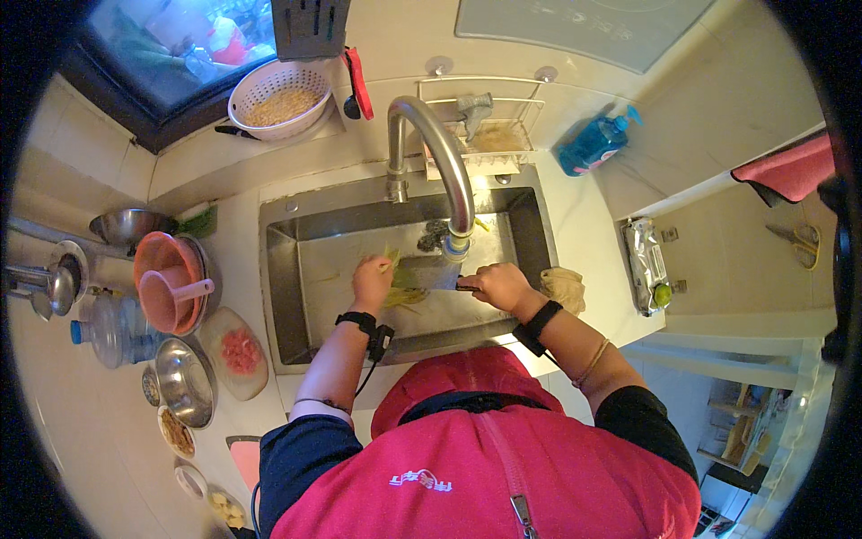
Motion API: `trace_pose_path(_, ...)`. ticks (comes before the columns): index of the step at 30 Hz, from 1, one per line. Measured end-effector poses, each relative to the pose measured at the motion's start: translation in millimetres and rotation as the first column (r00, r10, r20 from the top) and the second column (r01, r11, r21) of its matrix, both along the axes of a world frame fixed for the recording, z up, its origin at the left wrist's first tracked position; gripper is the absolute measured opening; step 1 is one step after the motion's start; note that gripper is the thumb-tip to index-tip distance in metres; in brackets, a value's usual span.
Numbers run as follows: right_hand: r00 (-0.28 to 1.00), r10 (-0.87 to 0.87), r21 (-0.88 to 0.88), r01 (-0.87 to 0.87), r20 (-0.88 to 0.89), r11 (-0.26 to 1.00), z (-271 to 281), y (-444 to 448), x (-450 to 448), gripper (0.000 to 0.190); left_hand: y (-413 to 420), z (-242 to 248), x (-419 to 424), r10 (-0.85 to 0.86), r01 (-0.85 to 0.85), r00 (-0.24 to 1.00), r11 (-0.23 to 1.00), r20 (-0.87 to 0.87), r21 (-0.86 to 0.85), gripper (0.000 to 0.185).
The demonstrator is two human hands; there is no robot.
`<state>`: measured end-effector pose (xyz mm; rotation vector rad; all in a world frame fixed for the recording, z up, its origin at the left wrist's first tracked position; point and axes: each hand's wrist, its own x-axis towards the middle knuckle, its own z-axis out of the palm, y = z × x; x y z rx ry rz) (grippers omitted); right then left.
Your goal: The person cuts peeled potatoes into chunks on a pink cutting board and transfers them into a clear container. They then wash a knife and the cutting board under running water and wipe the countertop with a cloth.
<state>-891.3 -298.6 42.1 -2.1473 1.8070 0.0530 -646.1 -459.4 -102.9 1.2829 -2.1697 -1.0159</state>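
Note:
My right hand grips the dark handle of a broad kitchen knife, whose blade points left over the steel sink. Beside the blade's tip, my left hand pinches some thin yellow-green vegetable leaves. More limp yellow-green strips lie just below the blade on the sink floor. The curved metal faucet arches above, its spout end close to the knife. Behind the spout, the drain area holds dark scraps. Whether the blade touches the leaves I cannot tell.
Left of the sink stand orange plastic basins, a steel bowl and a dish of pinkish-red meat. A white colander sits behind. To the right are a beige cloth, a blue soap bottle and a wipes pack.

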Motion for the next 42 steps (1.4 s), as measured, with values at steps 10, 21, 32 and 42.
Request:
trace_pose_path(10,0.991,0.133,-0.011,-0.133,0.031,0.991,16,-1,2,0.033,40,14,-53,-0.3,0.316,0.937,0.946,-0.177,0.073,0.01)
trace_pose_path(21,0.999,0.038,-0.034,-0.038,0.012,0.999,12,15,-11,0.032,-23,-35,39,-0.097,0.078,0.984,0.988,0.146,0.13,0.018)
trace_pose_path(32,-0.046,-0.781,0.738,0.364,0.623,0.568,-20,14,5,0.034,16,-23,41,0.132,-0.117,0.986,0.983,-0.099,0.144,0.022)
trace_pose_path(42,-0.272,-0.774,0.813,0.318,0.572,0.489,-18,56,2,0.028,55,40,-80,0.459,0.443,0.647,0.423,-0.609,0.79,0.018)
